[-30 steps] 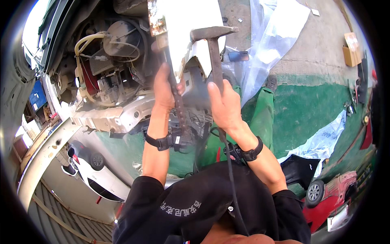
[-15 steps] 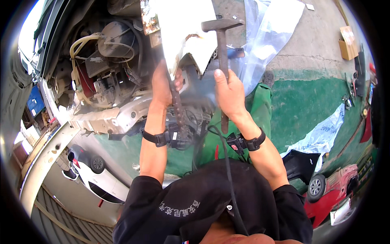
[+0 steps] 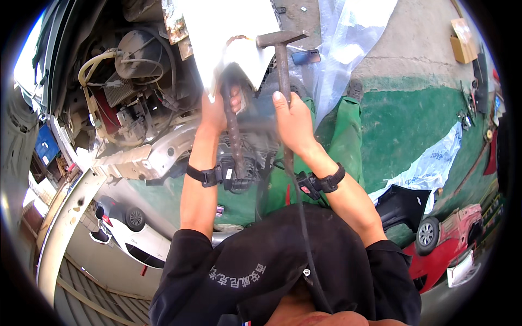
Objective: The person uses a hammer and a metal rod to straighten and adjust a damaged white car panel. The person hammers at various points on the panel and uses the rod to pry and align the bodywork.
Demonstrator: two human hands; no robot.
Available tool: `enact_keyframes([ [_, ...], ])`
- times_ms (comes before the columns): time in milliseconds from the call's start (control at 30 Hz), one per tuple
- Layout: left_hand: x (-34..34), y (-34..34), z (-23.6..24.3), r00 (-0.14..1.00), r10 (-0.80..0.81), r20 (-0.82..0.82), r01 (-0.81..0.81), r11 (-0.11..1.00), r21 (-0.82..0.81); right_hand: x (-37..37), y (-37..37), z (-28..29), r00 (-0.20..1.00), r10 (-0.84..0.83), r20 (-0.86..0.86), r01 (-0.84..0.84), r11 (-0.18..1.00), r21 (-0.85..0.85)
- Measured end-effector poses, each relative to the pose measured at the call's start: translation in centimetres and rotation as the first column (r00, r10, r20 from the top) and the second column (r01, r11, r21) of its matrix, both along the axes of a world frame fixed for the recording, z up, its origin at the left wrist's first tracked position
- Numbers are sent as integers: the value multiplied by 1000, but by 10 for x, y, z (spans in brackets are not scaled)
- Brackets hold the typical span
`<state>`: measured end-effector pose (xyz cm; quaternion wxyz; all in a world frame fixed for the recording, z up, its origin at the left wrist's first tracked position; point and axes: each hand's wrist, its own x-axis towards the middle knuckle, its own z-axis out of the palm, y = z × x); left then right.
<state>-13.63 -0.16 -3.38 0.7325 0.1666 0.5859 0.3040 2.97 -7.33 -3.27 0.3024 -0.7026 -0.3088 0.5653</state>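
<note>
Looks like hammer-and-bar work at the white panel, where a strike would call for a steady bar: left hand clamped round bar by panel's jagged edge, right hand wrapped round hammer, head beside panel, contact unclear.

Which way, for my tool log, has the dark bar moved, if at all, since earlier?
Yes, rightward against the white panel: the dark bar, whose top ran left of the panel's left tip, now lies right of it.
</note>
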Motion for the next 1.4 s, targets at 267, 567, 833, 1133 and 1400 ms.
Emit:
enact_keyframes([
  [267,2,-12,0,1000,6,-27,-10,991,-132,-3,4,-7,992,-125,-26,126,990,62],
  [567,-6,-57,-8,983,178,48,-156,942,-296,43,3,7,856,-251,-452,111,943,-314],
  [833,-23,-144,-19,477,874,95,-504,360,-785,209,-50,-92,-289,-855,-430,372,314,-873],
  [1133,31,-309,22,329,943,44,-672,267,-690,378,-120,-84,-206,-950,-235,517,98,-850],
  [1400,142,-443,68,-280,921,271,-746,-31,-665,482,-41,-85,135,-787,-602,470,586,-660],
])
